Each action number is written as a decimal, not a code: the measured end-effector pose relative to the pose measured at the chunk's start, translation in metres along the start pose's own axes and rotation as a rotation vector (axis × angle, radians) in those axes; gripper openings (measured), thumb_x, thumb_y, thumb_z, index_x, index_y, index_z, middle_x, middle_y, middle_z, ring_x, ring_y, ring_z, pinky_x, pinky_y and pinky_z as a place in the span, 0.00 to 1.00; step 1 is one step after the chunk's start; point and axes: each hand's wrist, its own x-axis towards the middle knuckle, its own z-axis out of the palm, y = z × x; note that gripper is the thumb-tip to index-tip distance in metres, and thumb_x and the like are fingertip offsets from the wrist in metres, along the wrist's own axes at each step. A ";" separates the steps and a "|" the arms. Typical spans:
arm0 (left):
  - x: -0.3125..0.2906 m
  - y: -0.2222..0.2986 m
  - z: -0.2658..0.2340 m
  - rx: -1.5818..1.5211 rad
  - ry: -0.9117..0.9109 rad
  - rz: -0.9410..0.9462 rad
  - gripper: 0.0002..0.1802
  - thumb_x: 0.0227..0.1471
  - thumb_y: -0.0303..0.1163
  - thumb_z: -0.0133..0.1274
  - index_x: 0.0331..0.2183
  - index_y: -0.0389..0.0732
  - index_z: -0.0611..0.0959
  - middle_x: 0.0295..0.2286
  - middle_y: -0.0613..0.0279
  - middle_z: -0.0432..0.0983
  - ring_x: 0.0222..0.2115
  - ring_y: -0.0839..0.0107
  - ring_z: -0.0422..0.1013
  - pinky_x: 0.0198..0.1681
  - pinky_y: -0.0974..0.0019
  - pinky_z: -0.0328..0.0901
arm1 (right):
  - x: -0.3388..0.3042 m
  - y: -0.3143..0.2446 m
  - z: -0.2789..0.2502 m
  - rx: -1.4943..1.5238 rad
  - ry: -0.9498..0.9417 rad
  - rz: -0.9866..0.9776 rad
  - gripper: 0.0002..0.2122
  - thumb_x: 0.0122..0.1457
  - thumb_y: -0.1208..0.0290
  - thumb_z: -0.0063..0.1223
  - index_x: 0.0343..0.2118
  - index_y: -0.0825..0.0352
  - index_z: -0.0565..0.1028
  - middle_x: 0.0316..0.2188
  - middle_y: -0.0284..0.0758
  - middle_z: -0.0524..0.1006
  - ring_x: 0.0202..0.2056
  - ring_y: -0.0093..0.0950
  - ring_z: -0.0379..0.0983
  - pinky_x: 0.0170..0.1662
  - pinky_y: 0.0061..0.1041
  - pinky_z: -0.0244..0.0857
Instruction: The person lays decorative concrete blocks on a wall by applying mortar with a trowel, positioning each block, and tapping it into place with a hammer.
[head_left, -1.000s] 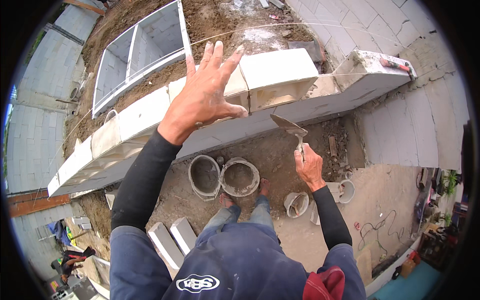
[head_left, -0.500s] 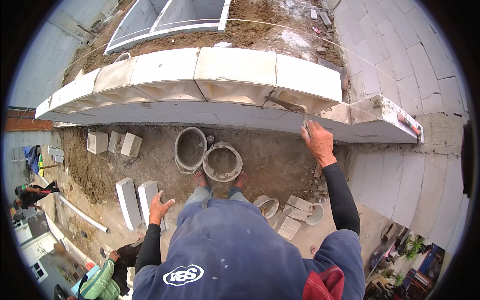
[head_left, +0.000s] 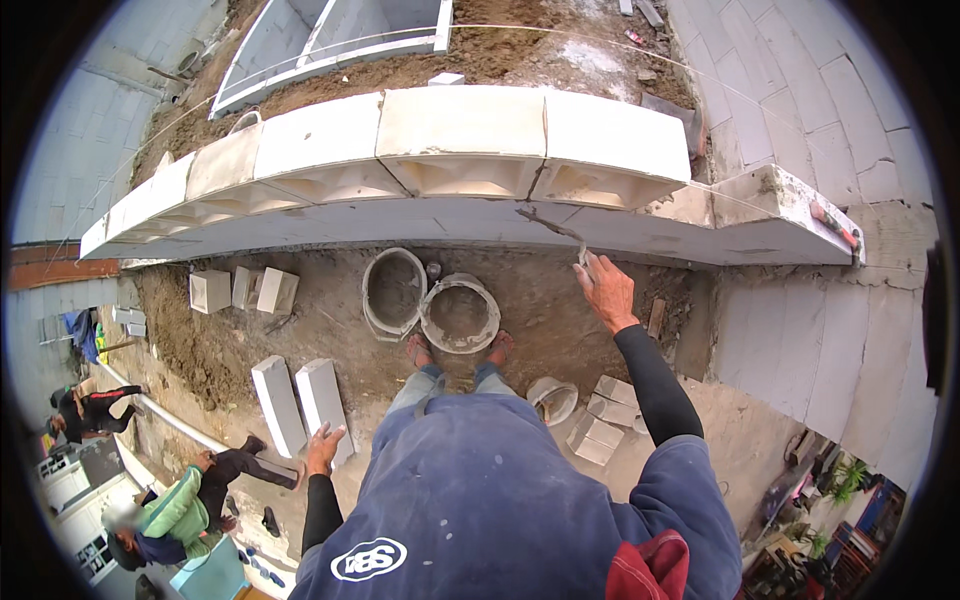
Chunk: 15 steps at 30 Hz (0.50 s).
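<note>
Right hand (head_left: 603, 290) grips the trowel (head_left: 548, 224) at the block wall (head_left: 470, 130) face; keep blade flat along the joint, left hand (head_left: 322, 447) open, idle.

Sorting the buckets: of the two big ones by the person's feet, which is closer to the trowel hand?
The right-hand bucket, standing upright between the feet. The other bucket sits to its left, farther from the right hand holding the trowel.

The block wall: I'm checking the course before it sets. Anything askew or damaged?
The top course runs evenly, but a dark gap shows at the joint left of the last block, above the trowel in the right hand. Its depth is unclear.
</note>
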 end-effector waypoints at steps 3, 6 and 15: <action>-0.011 0.072 0.000 0.080 0.015 0.225 0.45 0.49 0.49 0.66 0.62 0.33 0.71 0.57 0.36 0.71 0.59 0.51 0.69 0.61 0.55 0.64 | 0.004 0.003 0.011 0.059 0.004 0.032 0.15 0.63 0.60 0.59 0.45 0.66 0.79 0.30 0.39 0.77 0.30 0.43 0.78 0.31 0.40 0.72; -0.020 0.118 -0.006 0.035 0.003 0.343 0.45 0.51 0.48 0.65 0.63 0.33 0.71 0.56 0.35 0.71 0.59 0.51 0.69 0.60 0.55 0.64 | 0.005 0.023 0.007 0.053 0.018 0.053 0.15 0.63 0.60 0.58 0.45 0.66 0.79 0.31 0.40 0.78 0.30 0.44 0.78 0.32 0.41 0.72; -0.012 0.082 -0.010 0.244 0.012 0.213 0.46 0.49 0.48 0.65 0.62 0.33 0.71 0.55 0.33 0.72 0.58 0.49 0.70 0.60 0.54 0.64 | -0.026 0.113 -0.036 0.064 0.050 0.120 0.16 0.65 0.58 0.56 0.48 0.64 0.78 0.33 0.40 0.79 0.31 0.45 0.78 0.33 0.42 0.72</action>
